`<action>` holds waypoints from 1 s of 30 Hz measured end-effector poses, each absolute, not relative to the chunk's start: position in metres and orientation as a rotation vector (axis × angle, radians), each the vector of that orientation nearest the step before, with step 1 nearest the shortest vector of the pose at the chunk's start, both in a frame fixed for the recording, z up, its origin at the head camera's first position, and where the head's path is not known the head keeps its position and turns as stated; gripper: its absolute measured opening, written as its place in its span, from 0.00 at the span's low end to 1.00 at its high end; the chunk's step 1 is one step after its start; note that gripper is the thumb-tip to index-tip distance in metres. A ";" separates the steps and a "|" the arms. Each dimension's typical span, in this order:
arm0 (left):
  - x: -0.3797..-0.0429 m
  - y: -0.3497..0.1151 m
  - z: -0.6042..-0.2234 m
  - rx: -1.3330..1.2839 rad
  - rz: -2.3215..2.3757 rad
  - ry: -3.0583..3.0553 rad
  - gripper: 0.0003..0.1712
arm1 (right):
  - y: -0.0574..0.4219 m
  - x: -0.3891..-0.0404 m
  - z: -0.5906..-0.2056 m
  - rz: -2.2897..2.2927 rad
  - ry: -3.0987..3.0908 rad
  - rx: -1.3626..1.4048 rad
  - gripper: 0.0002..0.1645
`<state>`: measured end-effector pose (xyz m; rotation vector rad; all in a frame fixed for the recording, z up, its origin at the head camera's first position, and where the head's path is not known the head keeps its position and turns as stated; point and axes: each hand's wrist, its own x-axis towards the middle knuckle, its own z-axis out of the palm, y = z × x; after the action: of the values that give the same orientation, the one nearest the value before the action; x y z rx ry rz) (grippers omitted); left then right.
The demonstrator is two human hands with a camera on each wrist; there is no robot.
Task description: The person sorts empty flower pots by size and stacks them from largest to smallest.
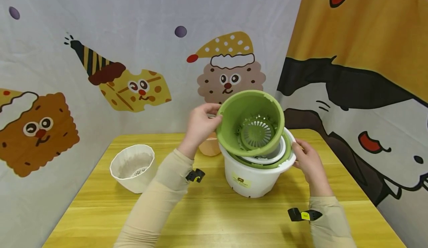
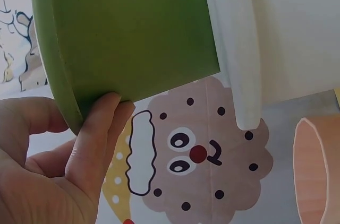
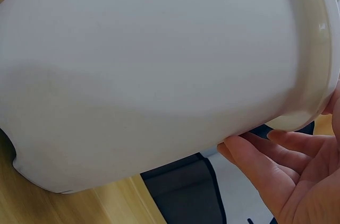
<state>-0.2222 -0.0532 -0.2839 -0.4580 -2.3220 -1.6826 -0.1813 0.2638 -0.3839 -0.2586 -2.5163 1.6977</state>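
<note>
A cartoon-printed curtain (image 1: 143, 21) backs the wooden table (image 1: 227, 222). The left hand (image 1: 201, 124) pinches the rim of a green pot (image 1: 250, 124), tilted over a white pot (image 1: 264, 181) holding nested pots (image 1: 279, 153); the right hand (image 1: 310, 161) grips the white pot's rim. A cream pot (image 1: 135, 168) stands apart.
</note>
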 end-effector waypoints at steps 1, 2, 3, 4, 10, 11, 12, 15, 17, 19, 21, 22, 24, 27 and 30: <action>-0.222 -0.052 -0.284 -0.461 -1.675 -2.331 0.18 | 0.264 -0.181 -0.384 1.702 -2.515 -0.260 0.39; -0.223 -0.052 -0.283 -0.463 -1.664 -2.340 0.18 | 0.264 -0.181 -0.384 1.706 -2.514 -0.262 0.39; -0.223 -0.051 -0.283 -0.464 -1.655 -2.348 0.18 | 0.263 -0.181 -0.384 1.710 -2.512 -0.266 0.39; -0.223 -0.051 -0.283 -0.465 -1.650 -2.355 0.18 | 0.263 -0.181 -0.384 1.715 -2.510 -0.268 0.39; -0.225 -0.050 -0.278 -0.467 -1.567 -2.408 0.18 | 0.263 -0.182 -0.386 1.726 -2.506 -0.269 0.38; -0.225 -0.050 -0.278 -0.468 -1.558 -2.415 0.18 | 0.264 -0.182 -0.386 1.727 -2.504 -0.266 0.38; -0.225 -0.050 -0.277 -0.469 -1.556 -2.420 0.18 | 0.264 -0.182 -0.386 1.727 -2.503 -0.263 0.38; -0.224 -0.049 -0.275 -0.470 -1.567 -2.433 0.18 | 0.264 -0.182 -0.386 1.733 -2.496 -0.254 0.38; -0.224 -0.049 -0.274 -0.467 -1.577 -2.439 0.18 | 0.264 -0.182 -0.386 1.738 -2.492 -0.252 0.38; -0.224 -0.048 -0.273 -0.462 -1.577 -2.448 0.18 | 0.264 -0.182 -0.386 1.734 -2.496 -0.252 0.38; -0.225 -0.048 -0.272 -0.459 -1.569 -2.457 0.18 | 0.264 -0.182 -0.385 1.726 -2.500 -0.254 0.38; -0.225 -0.047 -0.272 -0.458 -1.563 -2.464 0.18 | 0.264 -0.182 -0.385 1.722 -2.502 -0.253 0.38; -0.226 -0.046 -0.270 -0.454 -1.545 -2.479 0.18 | 0.264 -0.182 -0.385 1.715 -2.503 -0.254 0.38; -0.227 -0.043 -0.268 -0.445 -1.495 -2.511 0.17 | 0.264 -0.181 -0.385 1.714 -2.500 -0.248 0.38; -0.229 -0.040 -0.265 -0.439 -1.402 -2.553 0.16 | 0.264 -0.181 -0.385 1.710 -2.501 -0.241 0.38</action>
<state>-0.2286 -0.0399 -0.2648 -0.4391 -2.5526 -1.4025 -0.1808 0.2645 -0.3850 -0.2412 -2.5006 1.7099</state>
